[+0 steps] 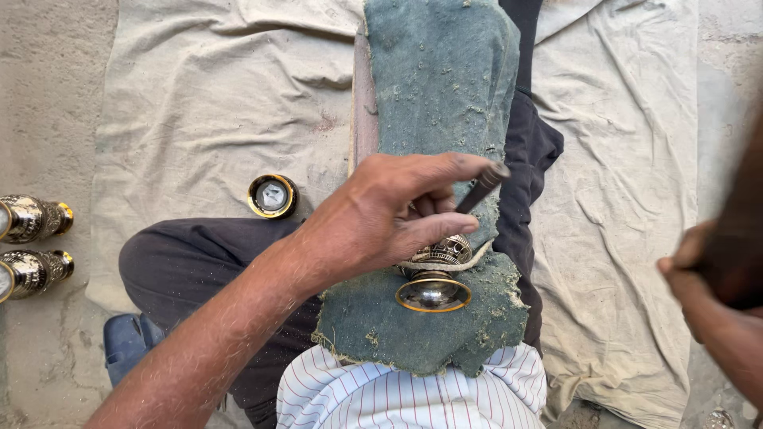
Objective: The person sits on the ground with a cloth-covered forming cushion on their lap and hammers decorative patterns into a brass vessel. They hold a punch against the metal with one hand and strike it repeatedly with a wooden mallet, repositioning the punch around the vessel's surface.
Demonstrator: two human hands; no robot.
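Nearest the camera is the striped shirt (413, 393), and just beyond it a frayed green cloth (433, 103) runs away over a plank on the person's dark-trousered legs. On the near part of that cloth lies a small metal vase (435, 278), silver with a gold-rimmed mouth facing the camera and an engraved body pointing away. The left hand (389, 214) reaches in from the lower left and sits over the vase's far end, its fingers (437, 229) curled around a thin dark punch (481, 187) whose tip is hidden behind the hand, so whether it touches the metal cannot be told. At the right edge the right hand (699, 278) is raised and blurred, closed on a dark tool (735, 238) that is too smeared to identify. To the left of the legs a small round gold-rimmed tin (272, 195) rests on the pale sheet (214, 103) spread over the concrete floor, and two more vases (32, 246) lie at the far left edge. Judging from this, the vase is only steadied by the cloth and the hand, so it could roll or skid under a blow; a slanted punch might slip and scar the engraving, and a misjudged swing could land on the left fingers.
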